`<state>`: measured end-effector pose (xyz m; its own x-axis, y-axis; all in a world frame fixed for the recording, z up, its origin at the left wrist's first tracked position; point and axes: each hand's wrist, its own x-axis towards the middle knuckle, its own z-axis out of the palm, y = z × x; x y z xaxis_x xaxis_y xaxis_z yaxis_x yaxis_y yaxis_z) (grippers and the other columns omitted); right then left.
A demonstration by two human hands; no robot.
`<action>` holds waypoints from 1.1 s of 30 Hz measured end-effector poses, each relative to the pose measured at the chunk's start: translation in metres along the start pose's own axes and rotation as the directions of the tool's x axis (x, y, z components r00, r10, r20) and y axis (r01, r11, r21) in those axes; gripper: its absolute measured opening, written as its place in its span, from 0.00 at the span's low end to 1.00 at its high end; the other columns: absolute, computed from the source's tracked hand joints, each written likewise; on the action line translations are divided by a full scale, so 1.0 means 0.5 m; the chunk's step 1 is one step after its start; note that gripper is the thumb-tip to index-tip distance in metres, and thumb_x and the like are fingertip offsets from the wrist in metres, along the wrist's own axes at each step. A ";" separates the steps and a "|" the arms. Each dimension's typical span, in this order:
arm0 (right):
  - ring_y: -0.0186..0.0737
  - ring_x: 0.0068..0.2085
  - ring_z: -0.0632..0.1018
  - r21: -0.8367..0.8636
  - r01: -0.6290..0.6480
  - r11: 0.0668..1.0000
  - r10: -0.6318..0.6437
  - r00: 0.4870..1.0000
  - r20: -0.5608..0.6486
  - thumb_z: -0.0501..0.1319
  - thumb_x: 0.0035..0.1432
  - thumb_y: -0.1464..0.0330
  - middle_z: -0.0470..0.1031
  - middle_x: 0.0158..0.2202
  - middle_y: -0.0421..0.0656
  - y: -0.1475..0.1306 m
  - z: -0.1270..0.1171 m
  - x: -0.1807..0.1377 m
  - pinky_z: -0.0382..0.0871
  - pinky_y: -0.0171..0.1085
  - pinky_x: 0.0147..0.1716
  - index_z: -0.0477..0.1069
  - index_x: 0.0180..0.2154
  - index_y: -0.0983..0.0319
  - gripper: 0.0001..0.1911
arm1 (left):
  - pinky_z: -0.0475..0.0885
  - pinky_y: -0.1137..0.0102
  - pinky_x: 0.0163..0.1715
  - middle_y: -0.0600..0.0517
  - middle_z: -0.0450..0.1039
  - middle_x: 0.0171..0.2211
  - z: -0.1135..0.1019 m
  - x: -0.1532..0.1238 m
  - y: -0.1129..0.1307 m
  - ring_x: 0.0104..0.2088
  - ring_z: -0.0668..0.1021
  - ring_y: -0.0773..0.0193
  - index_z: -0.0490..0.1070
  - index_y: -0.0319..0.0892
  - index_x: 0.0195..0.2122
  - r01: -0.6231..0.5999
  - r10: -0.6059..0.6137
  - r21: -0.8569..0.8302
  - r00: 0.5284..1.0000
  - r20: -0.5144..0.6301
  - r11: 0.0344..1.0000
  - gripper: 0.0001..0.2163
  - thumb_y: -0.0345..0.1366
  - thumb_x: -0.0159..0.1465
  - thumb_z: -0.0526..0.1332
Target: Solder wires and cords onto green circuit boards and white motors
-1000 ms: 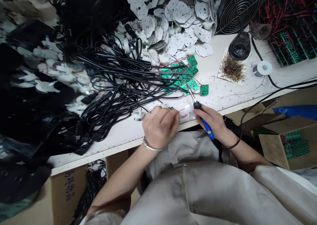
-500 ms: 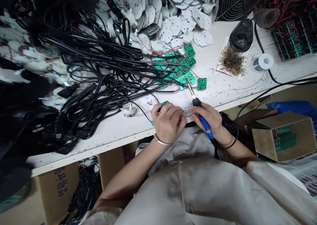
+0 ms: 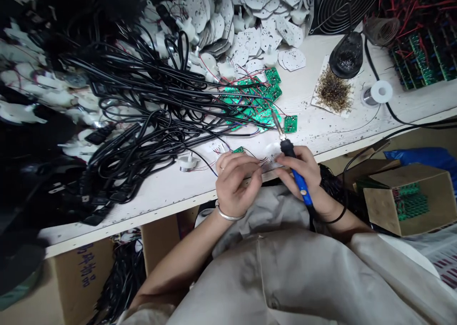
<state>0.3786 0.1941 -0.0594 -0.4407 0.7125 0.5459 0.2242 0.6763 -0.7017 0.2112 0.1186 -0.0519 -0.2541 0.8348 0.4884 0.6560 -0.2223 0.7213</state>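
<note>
My right hand (image 3: 303, 170) is closed around a soldering iron (image 3: 297, 178) with a blue handle, its metal tip pointing up and away over the green circuit boards (image 3: 266, 115). The fingertips of that hand also touch a whitish round plate (image 3: 274, 152) at the bench's front edge. Just left of it, my left hand (image 3: 237, 182) has thumb and forefinger pinched on thin wires (image 3: 264, 161) that run toward the plate. Behind the left fingers a small green board (image 3: 238, 150) partly shows. A white motor (image 3: 187, 162) lies to the left.
Black power cables (image 3: 153, 106) spread across the bench's left side. White perforated plates (image 3: 246, 39) are heaped at the back. Toward the right are a solder spool (image 3: 380, 92), a stained pad (image 3: 333, 91), a fan (image 3: 348, 5) and stacked boards (image 3: 421, 58). A cardboard box (image 3: 378, 210) stands below.
My left hand has turned and shifted slightly left, its fingers straighter, uncovering the thin wires. The whitish plate shows more clearly. The soldering iron has moved a little right and toward me.
</note>
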 end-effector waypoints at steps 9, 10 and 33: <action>0.34 0.35 0.74 0.131 -0.089 0.987 0.080 0.994 0.070 0.61 0.61 0.68 0.67 0.36 0.41 -0.024 0.033 0.017 0.73 0.36 0.32 0.73 0.42 0.56 0.06 | 0.73 0.59 0.44 0.51 0.77 0.37 -0.005 -0.003 -0.007 0.40 0.77 0.61 0.71 0.44 0.39 -0.063 0.065 -0.118 0.998 0.016 0.991 0.08 0.26 0.60 0.64; 0.34 0.35 0.74 0.131 -0.091 0.987 0.083 0.994 0.069 0.61 0.61 0.67 0.67 0.36 0.41 -0.023 0.033 0.016 0.73 0.36 0.32 0.73 0.41 0.56 0.06 | 0.73 0.59 0.44 0.51 0.77 0.37 -0.005 -0.002 -0.007 0.40 0.77 0.61 0.71 0.44 0.39 -0.064 0.067 -0.103 0.998 0.023 0.993 0.08 0.26 0.60 0.64; 0.38 0.37 0.78 -0.234 0.097 0.967 -0.086 0.995 0.057 0.61 0.58 0.72 0.74 0.41 0.44 0.046 -0.013 -0.039 0.75 0.35 0.32 0.72 0.48 0.54 0.15 | 0.63 0.59 0.48 0.54 0.81 0.36 0.063 0.025 -0.004 0.38 0.79 0.60 0.69 0.43 0.31 -0.175 0.132 0.306 0.979 0.155 0.936 0.03 0.28 0.60 0.61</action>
<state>0.3978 0.1968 -0.0831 -0.5073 0.6402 0.5768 0.3775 0.7668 -0.5191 0.2292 0.1453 -0.0626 -0.0517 0.8660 0.4973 0.8760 -0.1998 0.4390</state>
